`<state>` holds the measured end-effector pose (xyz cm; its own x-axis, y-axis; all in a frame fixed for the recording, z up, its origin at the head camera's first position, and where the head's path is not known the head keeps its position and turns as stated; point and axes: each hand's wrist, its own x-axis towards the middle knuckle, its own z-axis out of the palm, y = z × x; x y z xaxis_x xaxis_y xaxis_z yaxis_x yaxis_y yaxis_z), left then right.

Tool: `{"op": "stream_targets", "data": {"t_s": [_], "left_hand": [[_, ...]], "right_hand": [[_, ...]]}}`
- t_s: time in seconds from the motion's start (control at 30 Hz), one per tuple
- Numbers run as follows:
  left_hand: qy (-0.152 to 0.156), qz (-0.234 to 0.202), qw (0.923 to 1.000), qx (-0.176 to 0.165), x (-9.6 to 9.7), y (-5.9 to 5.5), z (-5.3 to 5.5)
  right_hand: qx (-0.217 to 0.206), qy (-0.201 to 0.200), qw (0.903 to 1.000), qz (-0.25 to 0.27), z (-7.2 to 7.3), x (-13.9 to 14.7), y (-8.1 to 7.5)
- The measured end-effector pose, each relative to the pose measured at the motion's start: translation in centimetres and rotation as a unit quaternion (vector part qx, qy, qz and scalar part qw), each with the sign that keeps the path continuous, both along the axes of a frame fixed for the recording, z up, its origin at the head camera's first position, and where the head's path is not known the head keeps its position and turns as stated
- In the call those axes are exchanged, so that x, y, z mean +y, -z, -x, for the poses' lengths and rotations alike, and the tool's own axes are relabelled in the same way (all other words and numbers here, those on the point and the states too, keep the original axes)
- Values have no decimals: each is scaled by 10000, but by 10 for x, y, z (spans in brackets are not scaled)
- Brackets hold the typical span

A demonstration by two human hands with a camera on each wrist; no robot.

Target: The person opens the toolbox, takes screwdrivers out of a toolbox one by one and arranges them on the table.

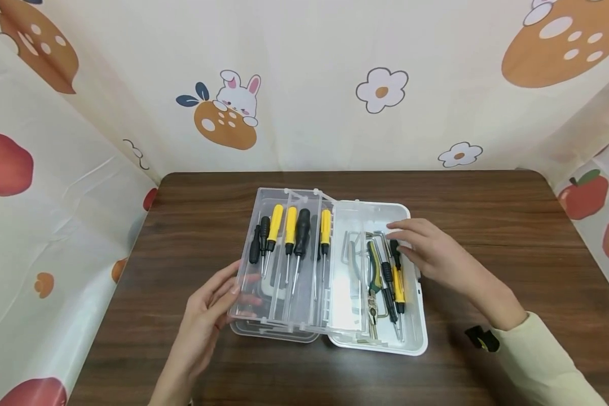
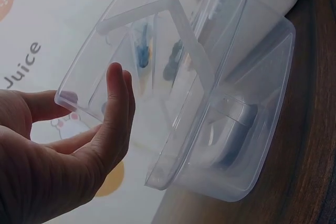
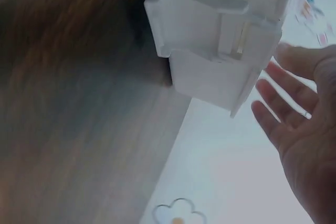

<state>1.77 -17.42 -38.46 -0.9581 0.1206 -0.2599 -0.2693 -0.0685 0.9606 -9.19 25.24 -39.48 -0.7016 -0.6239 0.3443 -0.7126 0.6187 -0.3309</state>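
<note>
My left hand (image 1: 210, 310) grips the left side of a clear divided tray (image 1: 284, 326), thumb on one face and fingers showing through the plastic. The tray is folded out to the left of a white toolbox (image 1: 416, 335), joined by link arms. In it lie several screwdrivers, among them a yellow-handled one (image 1: 276, 220) and a thick black one (image 1: 302, 225). The right hand (image 1: 431, 248) reaches over the toolbox's right rim, fingers spread loosely above the tools. Beneath and beside them are green-handled pliers (image 1: 374, 265), a black screwdriver (image 1: 387, 272) and a yellow-and-black screwdriver (image 1: 398, 287).
Under the folded-out tray, another clear compartment (image 2: 247, 171) sits close over the brown wooden table (image 1: 193, 214). A white latch (image 3: 199, 24) shows on the toolbox's wall. Printed cloth (image 1: 314, 124) hangs behind the table and along both sides.
</note>
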Motion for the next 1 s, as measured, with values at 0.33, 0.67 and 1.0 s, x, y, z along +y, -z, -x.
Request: {"op": "stream_targets", "data": {"t_s": [0.33, 0.67, 1.0], "left_hand": [[5, -66, 9999, 94, -2, 1, 0], [24, -111, 9998, 156, -1, 5, 0], [-18, -182, 9997, 142, 0, 5, -1]], "right_hand": [[-595, -873, 9660, -2358, 17, -17, -25], [-593, -1665, 9285, -3265, 36, -36, -28], [-810, -1578, 9092, -3766, 42, -48, -25]]}}
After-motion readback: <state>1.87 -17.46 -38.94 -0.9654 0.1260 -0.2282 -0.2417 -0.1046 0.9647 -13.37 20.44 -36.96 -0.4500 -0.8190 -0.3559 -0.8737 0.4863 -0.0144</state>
